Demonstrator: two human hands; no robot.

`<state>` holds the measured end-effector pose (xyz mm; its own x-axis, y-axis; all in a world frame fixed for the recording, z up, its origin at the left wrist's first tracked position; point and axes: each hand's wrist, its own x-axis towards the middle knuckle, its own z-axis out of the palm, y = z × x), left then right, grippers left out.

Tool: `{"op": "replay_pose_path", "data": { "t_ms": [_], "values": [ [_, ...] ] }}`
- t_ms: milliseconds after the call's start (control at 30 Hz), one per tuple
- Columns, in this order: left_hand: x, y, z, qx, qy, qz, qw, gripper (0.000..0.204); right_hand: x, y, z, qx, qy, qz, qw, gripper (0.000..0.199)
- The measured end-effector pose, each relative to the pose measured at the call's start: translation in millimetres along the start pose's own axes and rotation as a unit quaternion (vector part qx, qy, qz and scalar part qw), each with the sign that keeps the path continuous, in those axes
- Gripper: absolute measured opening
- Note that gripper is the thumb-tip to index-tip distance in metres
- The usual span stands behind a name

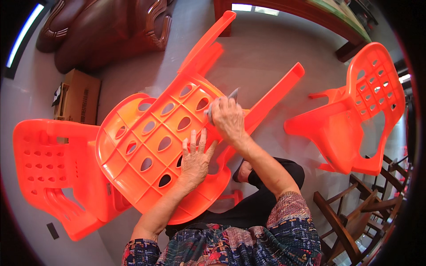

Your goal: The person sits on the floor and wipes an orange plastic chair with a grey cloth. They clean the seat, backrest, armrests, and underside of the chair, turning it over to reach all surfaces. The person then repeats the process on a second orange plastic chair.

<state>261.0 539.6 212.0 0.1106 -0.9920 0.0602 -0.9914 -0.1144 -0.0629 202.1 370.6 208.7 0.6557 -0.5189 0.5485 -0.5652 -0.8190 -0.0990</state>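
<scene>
An orange plastic chair [148,142] lies tipped in front of me, its ribbed back with teardrop holes facing up and its legs pointing away to the upper right. My left hand [195,163] rests flat on the ribbed back with its fingers spread. Farther up, my right hand [227,117] is closed around a grey cloth [234,94] and presses it to the chair near the base of the legs. Part of the cloth pokes out beyond the fingers; the rest is hidden under the hand.
More orange chairs stand at the left [49,173] and right [344,126]. A cardboard box [84,99] sits behind the left one, below a dark brown leather sofa [106,33]. Dark wooden furniture [350,221] crowds the lower right. A wooden table [306,17] spans the far edge.
</scene>
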Motion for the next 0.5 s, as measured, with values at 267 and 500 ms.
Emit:
{"op": "replay_pose_path", "data": {
  "t_ms": [267, 500],
  "values": [
    [-1, -2, 0, 0.048, 0.013, 0.012, 0.999, 0.061, -39, -12, -12, 0.065, -0.004, 0.009, 0.998, 0.022],
    [-41, -65, -94, -0.068, 0.106, -0.071, 0.990, 0.083, -41, -15, -17, 0.107, -0.075, 0.105, 0.986, 0.025]
  ]
}}
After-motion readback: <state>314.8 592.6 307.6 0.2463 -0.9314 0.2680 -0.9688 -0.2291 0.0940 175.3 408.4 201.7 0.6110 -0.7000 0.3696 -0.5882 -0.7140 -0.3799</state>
